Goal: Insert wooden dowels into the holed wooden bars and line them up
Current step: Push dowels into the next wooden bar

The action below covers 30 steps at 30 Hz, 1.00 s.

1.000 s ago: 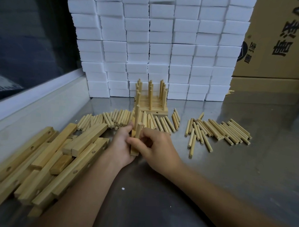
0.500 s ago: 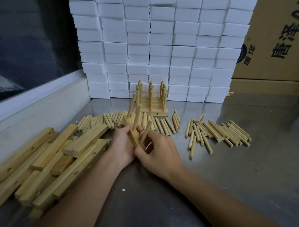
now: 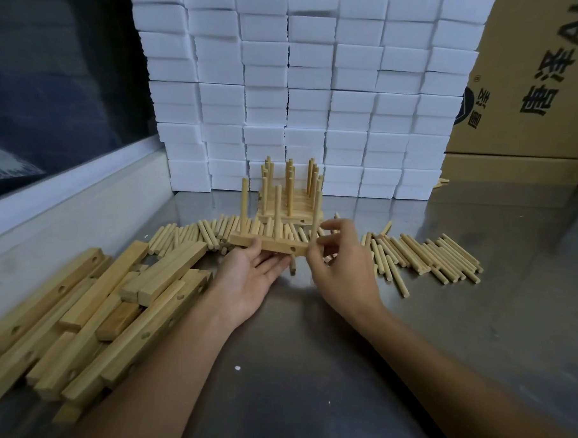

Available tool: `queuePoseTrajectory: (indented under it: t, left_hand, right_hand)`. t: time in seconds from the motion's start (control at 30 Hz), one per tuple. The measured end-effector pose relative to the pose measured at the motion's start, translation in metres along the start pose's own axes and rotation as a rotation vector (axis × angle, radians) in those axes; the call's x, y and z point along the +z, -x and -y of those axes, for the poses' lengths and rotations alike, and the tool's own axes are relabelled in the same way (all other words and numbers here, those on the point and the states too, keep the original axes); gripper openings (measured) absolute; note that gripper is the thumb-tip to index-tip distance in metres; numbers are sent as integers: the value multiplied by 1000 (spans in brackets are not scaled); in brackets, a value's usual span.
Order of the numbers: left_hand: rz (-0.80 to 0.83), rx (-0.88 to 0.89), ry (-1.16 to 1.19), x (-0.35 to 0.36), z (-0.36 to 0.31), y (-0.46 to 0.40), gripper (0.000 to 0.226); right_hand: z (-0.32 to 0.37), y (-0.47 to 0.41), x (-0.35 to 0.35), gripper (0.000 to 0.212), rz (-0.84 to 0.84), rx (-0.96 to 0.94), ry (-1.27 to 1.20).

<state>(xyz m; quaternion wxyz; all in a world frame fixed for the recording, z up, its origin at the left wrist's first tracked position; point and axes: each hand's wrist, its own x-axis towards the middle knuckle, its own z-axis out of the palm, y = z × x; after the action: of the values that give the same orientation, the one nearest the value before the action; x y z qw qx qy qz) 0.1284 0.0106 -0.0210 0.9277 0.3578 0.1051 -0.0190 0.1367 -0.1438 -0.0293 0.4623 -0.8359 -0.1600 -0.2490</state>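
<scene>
Head camera looks down on a grey metal worktop (image 3: 408,340), and the action is right in the middle. Left hand (image 3: 245,280) lies palm up, fingers fairly straight, cradling from below a pale holed wooden bar (image 3: 273,245) held level just above the worktop. Three round wooden dowels stand upright in that bar: one at its left end (image 3: 244,210), one in the middle (image 3: 277,215), one at its right end (image 3: 315,220). Right hand (image 3: 341,270) is up at that right end, thumb and curled fingers pinching the bar's end at the foot of the right dowel, index finger lifted clear.

Behind the bar, touching the wall of white foam blocks (image 3: 306,87), stands a finished set of dowelled bars (image 3: 290,199), lined up side by side with their pegs upright. Loose wooden dowels (image 3: 425,254) lie scattered in a band across the worktop, on both sides of the hands. A heap of unfilled holed wooden bars (image 3: 88,309) lies crisscrossed at the left, just beside the left forearm. A brown cardboard box (image 3: 535,80) with black printed characters stands at the far right.
</scene>
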Motion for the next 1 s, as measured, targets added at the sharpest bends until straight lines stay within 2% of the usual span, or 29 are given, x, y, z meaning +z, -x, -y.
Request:
queuePoseTrajectory:
  t: [0.07,0.17,0.3,0.47,0.63,0.8,0.9,1.0]
  left_hand:
    - [-3,11,9,0,1,0,34]
    - [-8,34,16,-1,1,-2,36]
    - [8,71,-37,-1,2,-2,34]
    - [15,103,-80,2,5,-1,24]
    - [40,111,-155,2,7,0,20]
    - [-44,181,-298,2,7,-6,11]
    - [-81,284,-536,2,10,-7,14]
    - [-189,588,-1126,-2,12,-12,18]
  right_hand:
    - [-3,-1,-2,22,10,-14,-1]
    - [-4,-1,-4,15,33,-132,112]
    - [-3,-2,-6,29,68,-244,250]
    - [-9,-7,-6,28,154,-208,265]
    - [-14,-16,-16,23,137,-177,231]
    - [-30,-34,-41,23,104,-113,290]
    - [-47,-44,-61,23,37,-47,314]
    - [-66,-50,-76,22,-61,12,363]
